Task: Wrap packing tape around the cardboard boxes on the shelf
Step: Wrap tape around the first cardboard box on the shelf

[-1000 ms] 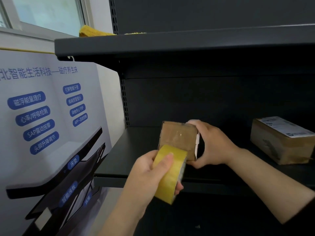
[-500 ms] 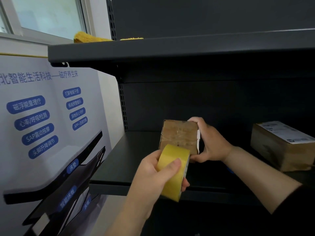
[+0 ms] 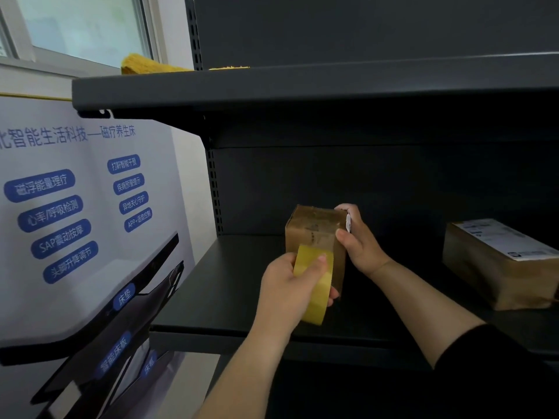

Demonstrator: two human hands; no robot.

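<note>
A small brown cardboard box (image 3: 313, 231) stands upright over the dark shelf (image 3: 230, 285), gripped on its right side by my right hand (image 3: 358, 241). My left hand (image 3: 290, 287) holds a roll of yellow packing tape (image 3: 316, 285) pressed against the box's lower front face, thumb across the roll. A strip of tape appears to run up the box's front. A second, larger cardboard box (image 3: 496, 264) with a white label lies on the same shelf at the right.
An upper shelf board (image 3: 302, 86) overhangs the work area, with a yellow cloth (image 3: 151, 65) on it at the left. A printed poster panel (image 3: 75, 237) stands to the left of the shelving. A window is at the top left.
My left hand has brought the tape roll up against the box's lower front. The box and my right hand have stayed almost in place; the camera has shifted slightly.
</note>
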